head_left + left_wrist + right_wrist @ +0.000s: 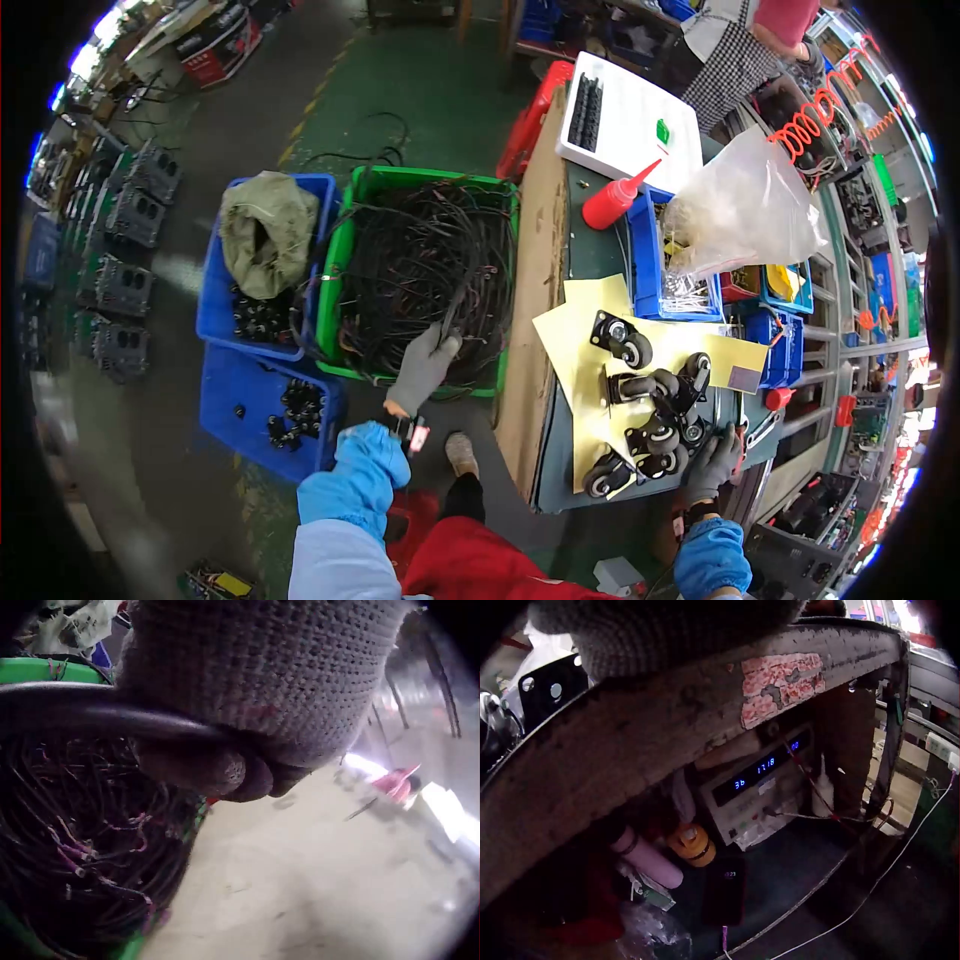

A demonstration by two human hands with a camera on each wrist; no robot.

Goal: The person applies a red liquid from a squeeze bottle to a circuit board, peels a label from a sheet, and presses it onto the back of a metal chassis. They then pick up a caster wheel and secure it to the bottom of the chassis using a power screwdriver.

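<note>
Down at the near right edge of the surface, the right hand rests beside black casters; whether its fingers grip anything, I cannot tell. The left hand has its fingers curled round a black cable, over the near part of a green crate of tangled cables. Farther off, a red bottle sits near a white tray.

Green crate filled with black cables, dark green bench top partly covered by yellow sheets, red bottle and blue bin placed nearby
</note>
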